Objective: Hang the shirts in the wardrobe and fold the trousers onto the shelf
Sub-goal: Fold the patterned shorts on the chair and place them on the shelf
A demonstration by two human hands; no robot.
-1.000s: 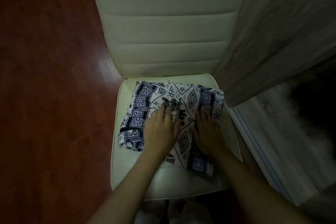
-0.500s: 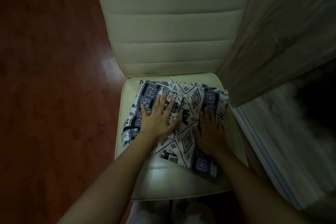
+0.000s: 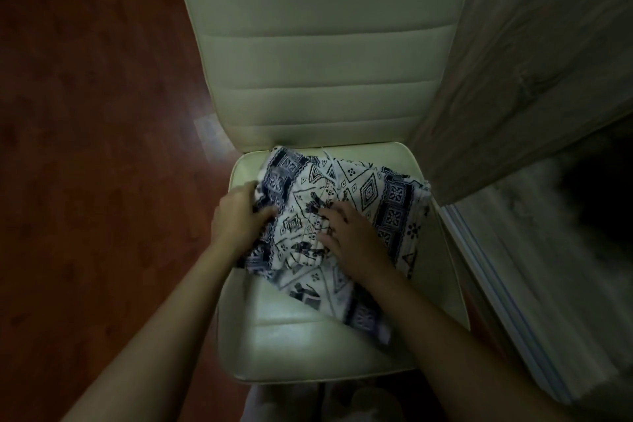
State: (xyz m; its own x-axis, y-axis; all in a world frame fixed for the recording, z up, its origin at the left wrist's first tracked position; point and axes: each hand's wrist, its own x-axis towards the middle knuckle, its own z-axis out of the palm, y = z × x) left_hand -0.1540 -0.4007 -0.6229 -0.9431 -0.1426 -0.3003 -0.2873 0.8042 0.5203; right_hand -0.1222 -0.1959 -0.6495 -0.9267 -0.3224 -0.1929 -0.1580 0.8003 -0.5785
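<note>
Dim light. Red-brown wood floor (image 3: 85, 147) at left. Cream padded chair (image 3: 308, 336) in the middle. The patterned trousers (image 3: 370, 188) lie on its seat, partly folded, one corner trailing toward the seat's front right.

Left hand (image 3: 238, 216) is at the bundle's left edge, fingers curled onto the cloth with the thumb above. It looks like a grip on that flap, though blur softens the detail. Right hand (image 3: 354, 240) rests on the middle of the cloth, fingers straight and spread, pressing down, grasping nothing. Wood-grain panel (image 3: 531, 62) stands just beside the chair at right, probably the wardrobe door.

Step in hand, as I read it: folding the left flap over the centre. To do it well:
- Keep the right palm as an anchor so the lower layers don't slide on the slick seat.
- Carry the flap across low and even and match its edge to the right side.
- Smooth the cloth outward.
- Tuck in the trailing corner before lifting for the shelf, or the fold may open.
</note>
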